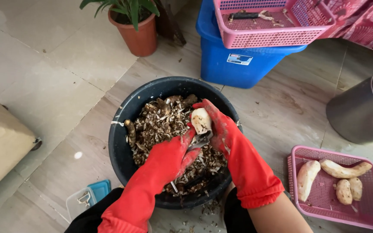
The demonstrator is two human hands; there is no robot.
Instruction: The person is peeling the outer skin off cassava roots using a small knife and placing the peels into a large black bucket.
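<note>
Both hands wear long red rubber gloves and work over a black round basin (119, 129) heaped with brown and pale peelings (160, 123). My right hand (222, 129) grips a pale, mostly peeled root (201, 121) just above the heap. My left hand (173, 156) is closed on a small metal peeler (200, 141), whose blade touches the lower end of the root. A brown unpeeled root (130, 132) lies at the left inner edge of the basin.
A pink mesh basket (293, 172) with several peeled roots (307, 179) sits on the tiled floor at right. Behind are a blue tub (234, 64) topped by another pink basket (273, 38), a potted plant (139, 36), a metal pot (359, 113), a beige seat (1, 146) and a small plastic box (87, 197).
</note>
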